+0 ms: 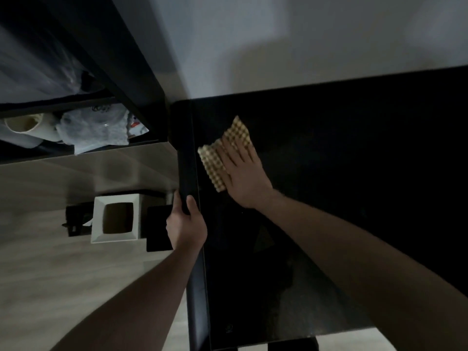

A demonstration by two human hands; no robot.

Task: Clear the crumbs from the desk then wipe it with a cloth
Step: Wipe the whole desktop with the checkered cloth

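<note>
A black desk (342, 173) fills the right half of the view, its left edge running down the middle. A yellow-and-white checked cloth (215, 163) lies flat near the desk's far left corner. My right hand (243, 173) presses on the cloth with straight, spread fingers. My left hand (186, 224) grips the desk's left edge, thumb on top and fingers curled round the side. No crumbs show on the dark surface.
A white square bin (116, 219) stands on the pale floor left of the desk, with a dark flat object (158, 229) beside it. A dark shelf unit (76, 127) at the upper left holds bags and a paper roll. A grey wall lies behind.
</note>
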